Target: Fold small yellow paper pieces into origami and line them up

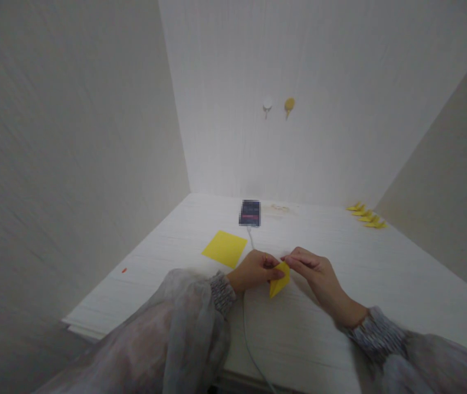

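Near the middle of the table, my left hand [256, 269] pinches a small folded piece of yellow paper [281, 283] between thumb and fingers. The folded paper narrows to a point at its lower end. Thumb and forefinger of my right hand [311, 269] are closed at the paper's upper right corner. A flat yellow paper square [226, 248] lies on the table just beyond my left wrist. At the far right, several folded yellow paper pieces [367, 215] stand in a slanting row.
A phone [250, 213] with a blurred screen lies near the back wall. Its pale cable [246, 328] runs under my left hand to the front edge. A small orange bit [124, 270] lies at left. Two hooks, one white [267, 104], one yellow [289, 104], are on the wall.
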A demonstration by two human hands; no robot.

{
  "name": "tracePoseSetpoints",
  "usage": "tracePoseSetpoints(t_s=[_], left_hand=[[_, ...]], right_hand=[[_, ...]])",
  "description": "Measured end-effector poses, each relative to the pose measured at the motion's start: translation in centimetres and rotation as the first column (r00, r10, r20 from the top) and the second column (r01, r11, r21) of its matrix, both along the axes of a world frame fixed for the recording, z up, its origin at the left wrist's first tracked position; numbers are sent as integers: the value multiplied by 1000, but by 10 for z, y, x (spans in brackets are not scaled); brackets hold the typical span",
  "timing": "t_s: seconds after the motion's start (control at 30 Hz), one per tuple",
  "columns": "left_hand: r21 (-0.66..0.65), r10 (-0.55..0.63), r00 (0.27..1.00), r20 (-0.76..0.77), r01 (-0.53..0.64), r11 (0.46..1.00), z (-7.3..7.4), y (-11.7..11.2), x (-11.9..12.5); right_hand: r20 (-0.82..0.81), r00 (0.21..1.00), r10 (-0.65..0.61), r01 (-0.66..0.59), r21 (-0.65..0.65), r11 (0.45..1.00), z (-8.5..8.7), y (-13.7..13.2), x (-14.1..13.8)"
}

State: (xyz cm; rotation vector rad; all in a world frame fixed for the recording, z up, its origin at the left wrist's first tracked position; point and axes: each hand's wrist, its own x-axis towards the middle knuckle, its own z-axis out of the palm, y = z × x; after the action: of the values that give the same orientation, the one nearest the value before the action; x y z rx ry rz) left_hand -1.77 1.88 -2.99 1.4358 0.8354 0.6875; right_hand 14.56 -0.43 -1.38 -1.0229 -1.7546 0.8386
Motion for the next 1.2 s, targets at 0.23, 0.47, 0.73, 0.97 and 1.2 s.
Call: tracePoseSetpoints(t_s=[0.23, 0.47, 0.73, 0.97, 1.2], left_hand=[[-1, 5, 998, -63, -5, 1000, -1, -1, 0], [3, 21, 999, -29, -21, 1000, -2, 0, 0], [-10, 34, 999, 23, -34, 999, 0, 0, 1], [49, 42, 999, -5, -42, 998, -3, -1, 1], [78, 73, 996, -58, -68, 995, 0, -1, 1]], right_hand=[[45, 988, -145, 138, 127, 982, 3, 0, 1], [83, 990, -117, 109, 98, 989, 3, -1, 0], [177, 983, -57, 38, 107, 994, 6, 0, -2], [171, 975, -141, 112, 167, 980, -1, 1, -5], [116, 988, -98, 86, 103, 991, 0, 1, -5]])
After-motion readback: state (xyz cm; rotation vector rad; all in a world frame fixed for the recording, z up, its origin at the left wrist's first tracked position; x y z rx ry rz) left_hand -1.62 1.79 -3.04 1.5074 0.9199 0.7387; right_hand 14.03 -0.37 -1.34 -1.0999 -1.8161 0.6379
